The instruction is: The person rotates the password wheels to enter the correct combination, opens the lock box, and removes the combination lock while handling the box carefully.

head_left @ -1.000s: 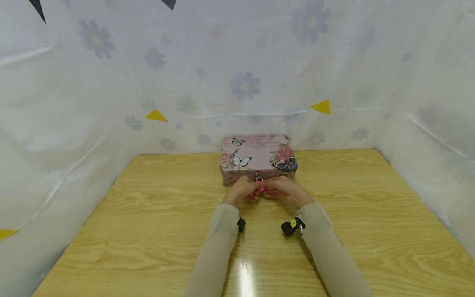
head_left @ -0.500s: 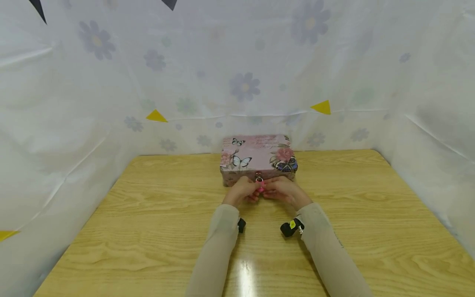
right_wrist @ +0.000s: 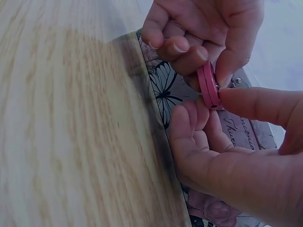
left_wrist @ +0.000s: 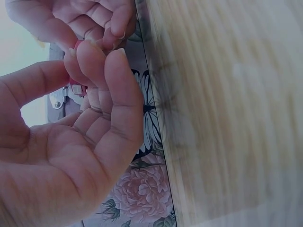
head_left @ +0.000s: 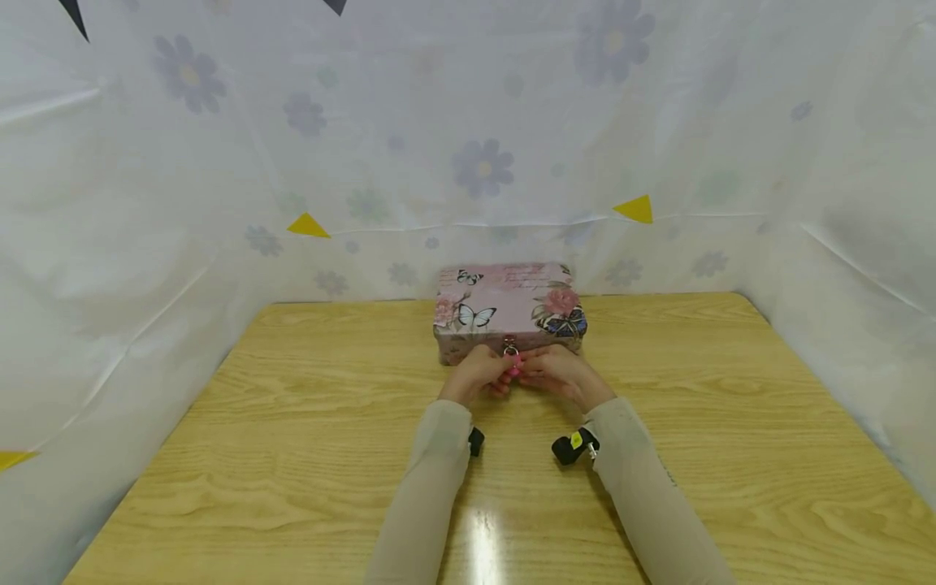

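From the head view, one box (head_left: 509, 312) printed with butterflies and roses stands near the far edge of the table (head_left: 292, 422), its long axis running left to right along that edge and its front facing the person. At the middle of that front hangs one small pink lock (head_left: 514, 371), just below a metal clasp (head_left: 510, 351). The left hand (head_left: 477, 376) and right hand (head_left: 561, 374) meet there, fingers curled in on the lock from either side; two sleeves lead back toward the near edge. From the left wrist view, the left hand's thumb and curled fingers (left_wrist: 97, 66) pinch the lock (left_wrist: 77, 87), of which only a sliver shows, with the right hand (left_wrist: 85, 21) close above. From the right wrist view, the lock (right_wrist: 208, 86) shows as a flat pink piece standing edge-on, pinched between the right thumb and curled fingers (right_wrist: 191, 118), while the left hand (right_wrist: 203, 33) grips its upper end against the box (right_wrist: 163, 85).
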{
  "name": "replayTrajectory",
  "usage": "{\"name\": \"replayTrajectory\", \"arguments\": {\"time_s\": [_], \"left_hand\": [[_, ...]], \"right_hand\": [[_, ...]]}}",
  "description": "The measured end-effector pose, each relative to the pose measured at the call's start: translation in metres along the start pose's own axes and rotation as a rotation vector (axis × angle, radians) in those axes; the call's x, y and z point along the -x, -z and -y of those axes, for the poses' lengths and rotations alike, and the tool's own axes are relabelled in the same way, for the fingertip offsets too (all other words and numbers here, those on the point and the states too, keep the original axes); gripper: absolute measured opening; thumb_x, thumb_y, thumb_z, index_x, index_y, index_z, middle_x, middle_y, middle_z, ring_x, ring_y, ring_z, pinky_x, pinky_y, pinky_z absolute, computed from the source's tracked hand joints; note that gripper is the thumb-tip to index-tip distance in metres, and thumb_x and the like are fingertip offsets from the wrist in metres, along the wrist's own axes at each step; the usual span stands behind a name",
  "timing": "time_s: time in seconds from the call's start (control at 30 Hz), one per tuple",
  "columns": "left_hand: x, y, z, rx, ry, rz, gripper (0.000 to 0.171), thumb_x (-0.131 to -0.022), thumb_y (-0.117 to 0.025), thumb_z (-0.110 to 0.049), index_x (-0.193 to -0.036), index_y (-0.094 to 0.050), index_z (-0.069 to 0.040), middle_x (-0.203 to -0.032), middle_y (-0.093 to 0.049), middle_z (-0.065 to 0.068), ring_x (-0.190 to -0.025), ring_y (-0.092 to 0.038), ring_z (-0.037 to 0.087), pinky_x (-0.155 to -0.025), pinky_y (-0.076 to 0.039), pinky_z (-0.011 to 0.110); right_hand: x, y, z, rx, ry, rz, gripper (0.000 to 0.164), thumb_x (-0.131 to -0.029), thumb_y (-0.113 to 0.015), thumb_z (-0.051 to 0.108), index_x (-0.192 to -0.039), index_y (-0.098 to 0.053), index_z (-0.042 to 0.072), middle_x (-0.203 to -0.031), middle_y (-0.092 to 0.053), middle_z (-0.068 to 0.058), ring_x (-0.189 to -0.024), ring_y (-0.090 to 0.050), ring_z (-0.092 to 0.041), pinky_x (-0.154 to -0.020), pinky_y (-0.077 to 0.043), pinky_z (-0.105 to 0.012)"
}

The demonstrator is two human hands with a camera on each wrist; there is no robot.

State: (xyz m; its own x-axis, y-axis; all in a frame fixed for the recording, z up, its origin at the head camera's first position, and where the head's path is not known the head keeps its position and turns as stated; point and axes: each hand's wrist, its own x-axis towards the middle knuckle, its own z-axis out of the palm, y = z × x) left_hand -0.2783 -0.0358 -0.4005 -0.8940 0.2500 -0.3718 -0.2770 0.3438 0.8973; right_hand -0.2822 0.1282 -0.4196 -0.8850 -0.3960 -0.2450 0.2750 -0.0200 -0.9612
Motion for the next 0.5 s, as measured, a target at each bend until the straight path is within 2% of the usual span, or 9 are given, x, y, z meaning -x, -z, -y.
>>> {"name": "replayTrajectory", "arguments": {"time_s": [0.23,0.5], "left_hand": [[0.0002,0.0006,0.0012,0.002,-0.006,0.013,0.028,-0.101,-0.049,-0.015,-0.08,-0.06,0.002,-0.067,-0.055,0.005,-0.054,-0.055,0.014,-0.06,-0.054,0.03],[-0.001,0.0013,0.0016,0.013,-0.005,0.023,0.03,-0.101,-0.047,-0.015,-0.087,-0.065,0.006,-0.068,-0.055,0.005,-0.055,-0.055,0.014,-0.06,-0.054,0.029]], "right_hand": [[0.0028,0.0003,0.0023,-0.022,-0.039,0.002,0.039,-0.099,-0.043,0.001,-0.129,-0.039,-0.023,-0.085,-0.063,-0.002,-0.08,-0.062,-0.012,-0.084,-0.053,-0.031],[0.0014,0.0003,0.0021,-0.037,-0.056,0.016,0.039,-0.097,-0.045,-0.001,-0.129,-0.04,-0.023,-0.086,-0.064,-0.004,-0.081,-0.062,-0.014,-0.085,-0.053,-0.031]]}}
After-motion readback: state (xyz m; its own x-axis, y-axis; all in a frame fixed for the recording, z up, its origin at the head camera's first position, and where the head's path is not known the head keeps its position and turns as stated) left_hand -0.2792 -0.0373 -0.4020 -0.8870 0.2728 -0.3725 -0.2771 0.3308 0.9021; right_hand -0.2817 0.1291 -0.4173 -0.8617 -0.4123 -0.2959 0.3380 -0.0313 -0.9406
